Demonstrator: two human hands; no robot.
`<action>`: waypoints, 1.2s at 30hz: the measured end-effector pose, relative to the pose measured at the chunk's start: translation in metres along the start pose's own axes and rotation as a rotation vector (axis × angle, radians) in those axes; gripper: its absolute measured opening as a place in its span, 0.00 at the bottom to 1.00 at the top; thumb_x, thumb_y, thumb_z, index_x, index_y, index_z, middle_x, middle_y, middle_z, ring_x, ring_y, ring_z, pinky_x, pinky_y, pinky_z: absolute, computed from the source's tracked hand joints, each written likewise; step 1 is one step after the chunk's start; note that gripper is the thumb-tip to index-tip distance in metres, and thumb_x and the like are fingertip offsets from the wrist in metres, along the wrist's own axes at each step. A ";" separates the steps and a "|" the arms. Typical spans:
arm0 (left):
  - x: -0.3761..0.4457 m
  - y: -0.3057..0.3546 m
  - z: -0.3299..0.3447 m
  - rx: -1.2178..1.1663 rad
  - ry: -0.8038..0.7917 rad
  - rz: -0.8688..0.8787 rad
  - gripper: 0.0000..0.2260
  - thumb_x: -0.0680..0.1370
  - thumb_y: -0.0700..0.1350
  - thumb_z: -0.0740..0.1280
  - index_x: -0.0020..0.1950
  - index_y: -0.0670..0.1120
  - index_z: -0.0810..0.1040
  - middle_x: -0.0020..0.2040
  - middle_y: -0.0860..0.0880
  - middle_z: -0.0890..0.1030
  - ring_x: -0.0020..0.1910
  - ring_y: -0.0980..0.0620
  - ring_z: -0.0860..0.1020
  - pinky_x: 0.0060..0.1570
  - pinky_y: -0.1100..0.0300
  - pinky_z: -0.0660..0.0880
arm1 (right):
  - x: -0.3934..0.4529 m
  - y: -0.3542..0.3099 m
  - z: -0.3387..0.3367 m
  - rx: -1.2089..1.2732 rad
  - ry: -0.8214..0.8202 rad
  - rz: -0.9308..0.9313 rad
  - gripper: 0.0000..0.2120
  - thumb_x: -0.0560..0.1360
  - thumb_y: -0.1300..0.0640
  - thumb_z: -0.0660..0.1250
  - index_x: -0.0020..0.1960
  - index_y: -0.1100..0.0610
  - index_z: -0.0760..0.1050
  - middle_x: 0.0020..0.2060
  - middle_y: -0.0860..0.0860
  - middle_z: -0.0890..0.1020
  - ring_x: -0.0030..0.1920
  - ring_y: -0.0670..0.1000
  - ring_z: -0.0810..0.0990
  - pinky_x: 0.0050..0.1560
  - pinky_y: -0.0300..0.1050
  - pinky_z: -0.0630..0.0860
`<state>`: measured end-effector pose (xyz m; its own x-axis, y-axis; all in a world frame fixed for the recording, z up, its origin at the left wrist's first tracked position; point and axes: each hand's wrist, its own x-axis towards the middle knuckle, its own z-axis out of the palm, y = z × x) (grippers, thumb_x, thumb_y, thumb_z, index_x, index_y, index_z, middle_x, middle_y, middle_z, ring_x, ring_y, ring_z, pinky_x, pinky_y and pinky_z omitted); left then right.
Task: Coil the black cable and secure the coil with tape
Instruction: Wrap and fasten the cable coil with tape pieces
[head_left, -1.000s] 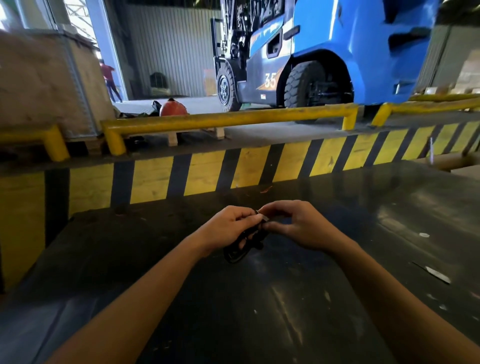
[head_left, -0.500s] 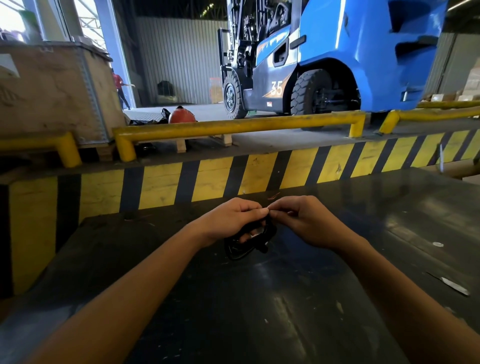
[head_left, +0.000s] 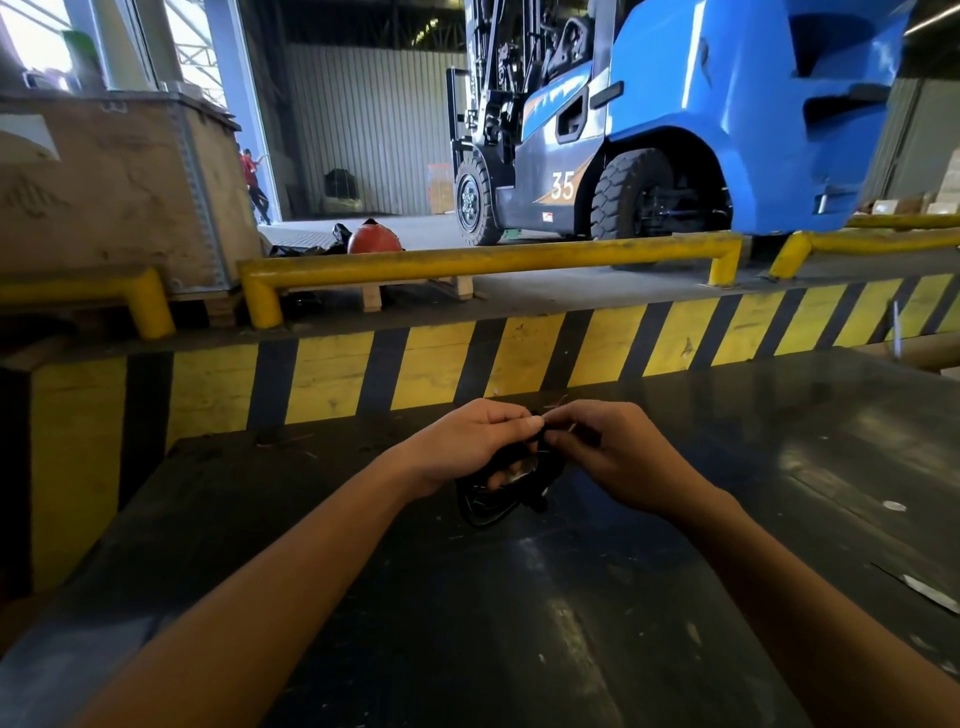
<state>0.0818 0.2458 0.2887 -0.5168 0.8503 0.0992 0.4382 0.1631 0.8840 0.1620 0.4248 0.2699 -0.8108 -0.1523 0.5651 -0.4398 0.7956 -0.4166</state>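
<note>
A small coil of black cable (head_left: 491, 506) hangs just above the dark table (head_left: 519, 623), held between both hands. My left hand (head_left: 467, 447) grips the coil from the left, thumb on top and fingers curled through the loops. My right hand (head_left: 618, 452) pinches the top of the coil, its fingertips meeting my left thumb. A pale glint, possibly tape, shows inside the loops under my left fingers. Most of the coil's top is hidden by my fingers.
A yellow-and-black striped wall (head_left: 467, 364) rises behind the table. Yellow guard rails (head_left: 488, 260) stand above it, with a blue forklift (head_left: 675, 130) beyond. A large crate (head_left: 114, 192) sits at the left. Pale scraps (head_left: 930, 592) lie on the table's right side.
The camera has tilted up, so hands and coil sit lower in view. My hands have closed tighter together at the top of the coil, which stays between them.
</note>
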 end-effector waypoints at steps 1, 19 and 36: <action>-0.001 0.000 0.000 0.004 -0.017 -0.001 0.12 0.81 0.50 0.59 0.42 0.49 0.76 0.31 0.54 0.77 0.26 0.57 0.73 0.28 0.66 0.72 | 0.000 0.002 -0.002 0.030 -0.014 0.009 0.09 0.75 0.60 0.65 0.54 0.55 0.79 0.40 0.40 0.79 0.42 0.38 0.79 0.42 0.28 0.74; -0.007 -0.001 -0.001 -0.166 -0.007 -0.127 0.11 0.80 0.50 0.60 0.41 0.49 0.77 0.32 0.52 0.75 0.25 0.56 0.70 0.28 0.64 0.68 | 0.000 -0.006 -0.018 1.066 0.096 0.410 0.06 0.76 0.65 0.60 0.50 0.59 0.75 0.42 0.54 0.86 0.44 0.51 0.85 0.39 0.37 0.80; -0.010 0.008 0.001 -0.186 0.081 -0.206 0.18 0.80 0.57 0.57 0.57 0.44 0.75 0.30 0.53 0.73 0.23 0.57 0.68 0.24 0.65 0.68 | -0.012 -0.020 0.015 0.197 0.057 0.159 0.08 0.71 0.59 0.70 0.41 0.46 0.74 0.38 0.46 0.81 0.41 0.40 0.80 0.39 0.37 0.78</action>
<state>0.0909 0.2386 0.2943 -0.6408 0.7652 -0.0616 0.1793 0.2272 0.9572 0.1747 0.4021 0.2606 -0.8553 0.0032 0.5181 -0.3798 0.6763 -0.6312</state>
